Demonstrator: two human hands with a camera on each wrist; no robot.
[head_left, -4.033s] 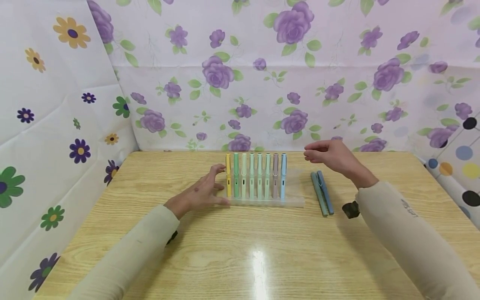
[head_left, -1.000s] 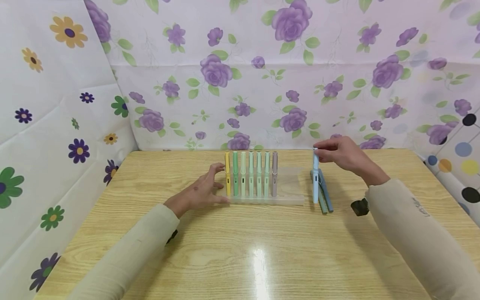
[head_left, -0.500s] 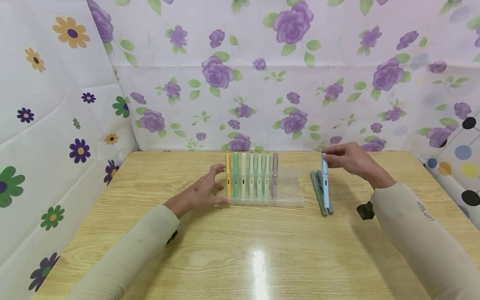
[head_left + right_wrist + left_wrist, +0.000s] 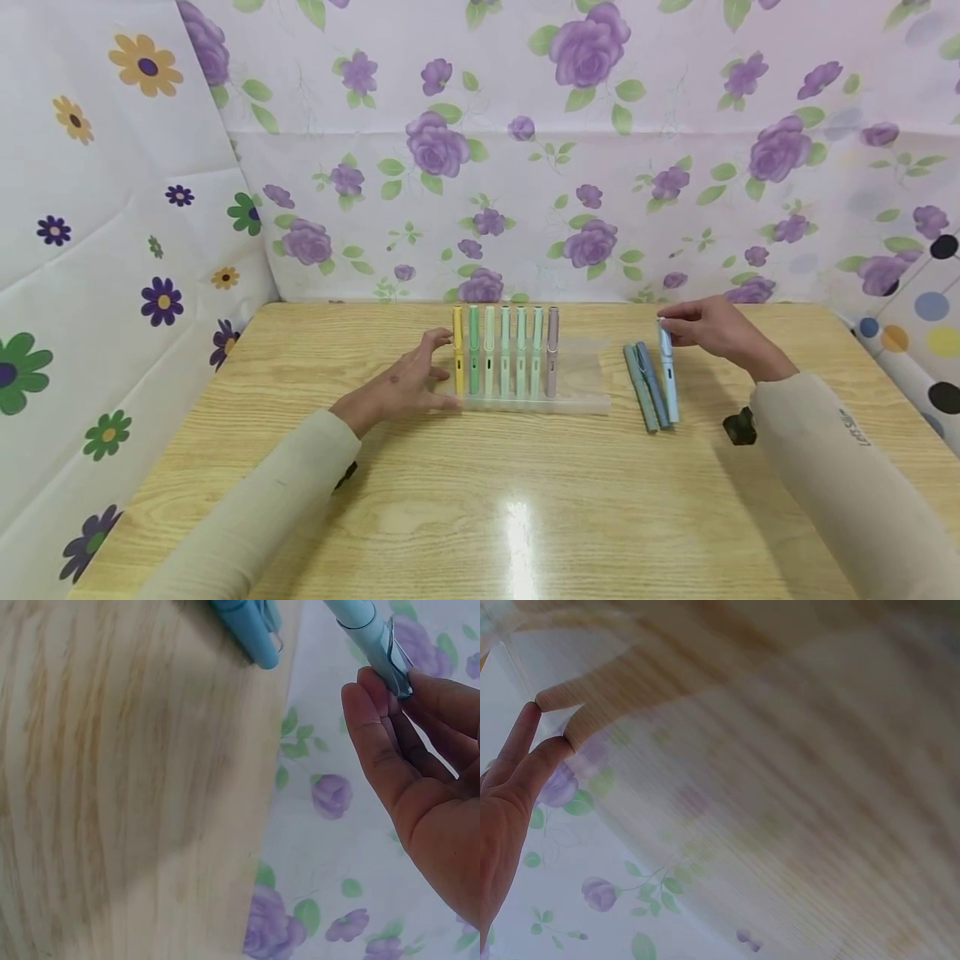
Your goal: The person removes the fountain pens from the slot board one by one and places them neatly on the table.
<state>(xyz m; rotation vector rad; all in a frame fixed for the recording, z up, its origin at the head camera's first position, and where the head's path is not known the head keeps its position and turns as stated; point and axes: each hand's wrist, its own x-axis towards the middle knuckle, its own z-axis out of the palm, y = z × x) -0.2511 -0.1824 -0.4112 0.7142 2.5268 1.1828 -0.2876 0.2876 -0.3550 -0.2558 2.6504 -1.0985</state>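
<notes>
In the head view a clear acrylic pen stand (image 4: 592, 403) holds a row of several capped pens, from a yellow pen (image 4: 458, 354) to a mauve pen (image 4: 552, 354). My left hand (image 4: 408, 379) holds the stand's left end, thumb at its front base and fingers further back. To the right, my right hand (image 4: 712, 329) pinches a light blue pen (image 4: 669, 379) by its cap end. That pen slants downward, its lower end beside a dark blue pen (image 4: 652, 387) and a grey-green pen (image 4: 640, 387) lying on the table. The right wrist view shows fingertips (image 4: 362, 697) at the cap's clip.
The wooden table (image 4: 420, 500) ends at a flowered cloth backdrop (image 4: 495, 167). A white flowered cloth (image 4: 127, 275) stands along the left side, and a dotted cloth (image 4: 911, 333) on the right. The stand's right part bears no pens.
The light blue pen has left the stand's right side in my right hand, moved right across the two lying pens, and come down beside them. My left hand stays at the stand.
</notes>
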